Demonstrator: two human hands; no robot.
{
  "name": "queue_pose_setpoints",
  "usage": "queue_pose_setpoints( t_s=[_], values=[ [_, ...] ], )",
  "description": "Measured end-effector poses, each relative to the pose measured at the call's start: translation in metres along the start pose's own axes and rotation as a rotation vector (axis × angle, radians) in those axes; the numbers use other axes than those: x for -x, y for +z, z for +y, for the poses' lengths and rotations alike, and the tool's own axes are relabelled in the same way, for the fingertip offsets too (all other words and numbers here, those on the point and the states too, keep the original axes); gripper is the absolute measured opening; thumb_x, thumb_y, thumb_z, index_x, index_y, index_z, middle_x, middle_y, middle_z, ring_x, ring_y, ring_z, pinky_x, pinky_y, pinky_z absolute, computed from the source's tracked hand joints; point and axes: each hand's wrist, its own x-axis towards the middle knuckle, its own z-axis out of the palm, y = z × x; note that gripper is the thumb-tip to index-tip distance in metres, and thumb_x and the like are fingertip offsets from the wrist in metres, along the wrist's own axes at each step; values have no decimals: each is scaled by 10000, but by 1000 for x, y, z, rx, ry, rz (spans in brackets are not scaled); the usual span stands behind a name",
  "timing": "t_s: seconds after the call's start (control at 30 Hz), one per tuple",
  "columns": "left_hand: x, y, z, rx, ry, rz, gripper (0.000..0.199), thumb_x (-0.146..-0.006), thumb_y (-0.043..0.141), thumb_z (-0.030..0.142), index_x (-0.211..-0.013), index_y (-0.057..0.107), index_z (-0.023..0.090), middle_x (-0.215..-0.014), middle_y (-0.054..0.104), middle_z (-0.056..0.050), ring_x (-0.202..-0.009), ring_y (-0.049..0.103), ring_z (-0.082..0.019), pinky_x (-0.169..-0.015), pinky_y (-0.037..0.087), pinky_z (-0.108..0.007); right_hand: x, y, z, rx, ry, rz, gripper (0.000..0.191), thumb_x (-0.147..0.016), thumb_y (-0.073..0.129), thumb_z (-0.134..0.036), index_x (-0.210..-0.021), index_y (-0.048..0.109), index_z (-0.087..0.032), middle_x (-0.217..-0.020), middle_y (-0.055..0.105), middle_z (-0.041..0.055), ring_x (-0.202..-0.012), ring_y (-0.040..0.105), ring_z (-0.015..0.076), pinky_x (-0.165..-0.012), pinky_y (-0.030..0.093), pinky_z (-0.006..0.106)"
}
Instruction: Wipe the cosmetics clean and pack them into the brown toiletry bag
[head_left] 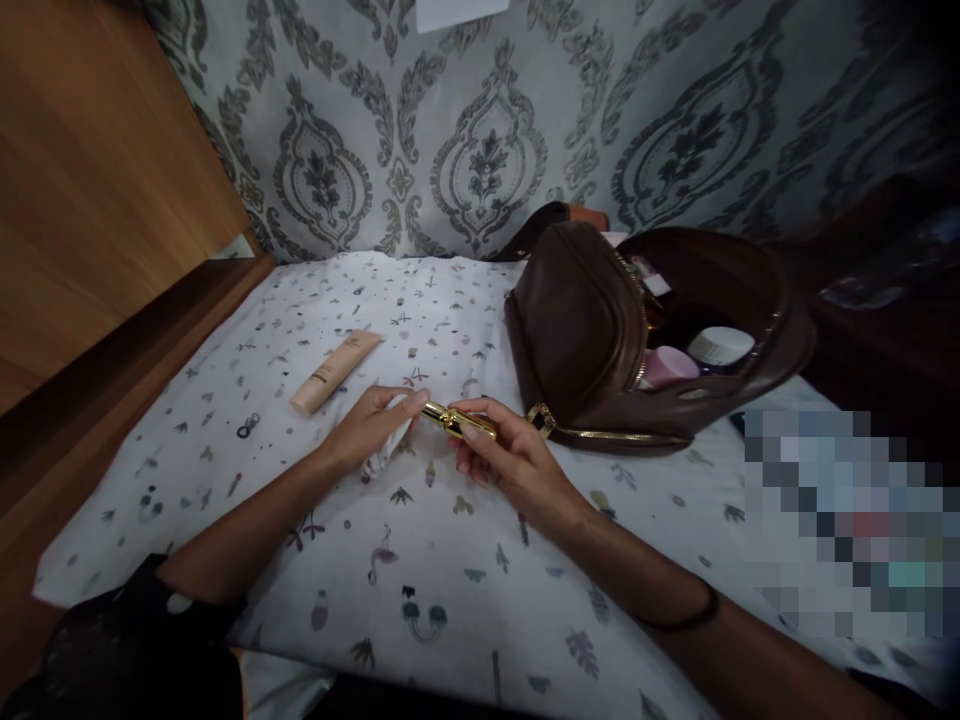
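The left hand [379, 425] pinches one end of the gold tube [469, 424] between thumb and fingers, a white tissue [386, 448] beneath; the right hand's [517, 455] fingers curl around its other end, above the printed cloth's [420, 530] middle, left of the bag [581, 330].

Dim, cool light falls softly across the white printed cloth [442, 320]; the open brown leather bag [570, 330] sinks into shadow inside. The shiny gold tube [454, 421] glints, wide-angle distortion stretches the edges, and coarse pixelation hides the lower right
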Motion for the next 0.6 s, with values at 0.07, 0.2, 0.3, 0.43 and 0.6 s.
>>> queue_pose_setpoints(
  t_s=[0.07, 0.2, 0.3, 0.43, 0.6],
  values=[
    [0, -2, 0, -36, -10, -34, 548, -865, 553, 672, -629, 542, 177, -418, 400, 72, -375, 326, -67, -398, 199, -218, 0, 0, 0, 15, -7, -10, 420, -802, 730, -544, -1065, 628, -234, -676, 608, -19, -570, 535, 127, -492, 381, 251],
    [1, -4, -1, -62, 5, -30, 525, -868, 562, 659, -671, 587, 173, -461, 405, 63, -419, 350, -81, -431, 221, -229, 0, -1, 0, 19, 0, -7, 425, -797, 740, -527, -1073, 643, -219, -629, 595, -26, -555, 519, 125, -495, 374, 252],
    [2, -3, -1, -53, 35, -28, 502, -861, 574, 651, -724, 614, 169, -511, 434, 49, -468, 386, -98, -459, 255, -234, 0, -2, 0, 3, 16, 21, 443, -775, 760, -514, -1080, 662, -209, -689, 623, -13, -547, 522, 117, -488, 374, 255],
    [3, -3, 1, -40, 90, -52, 443, -876, 592, 594, -746, 604, 171, -591, 455, 43, -545, 399, -98, -518, 300, -225, -1, -3, 1, -19, 20, 26, 432, -770, 767, -500, -1073, 672, -206, -752, 642, -2, -544, 532, 106, -485, 374, 255],
    [3, -4, 1, -53, 104, -78, 407, -909, 573, 551, -750, 599, 177, -593, 415, 51, -519, 322, -83, -486, 261, -221, -2, -5, 2, -18, 22, 16, 398, -781, 757, -496, -1057, 688, -218, -747, 645, 7, -534, 533, 109, -475, 370, 262]
  ],
)
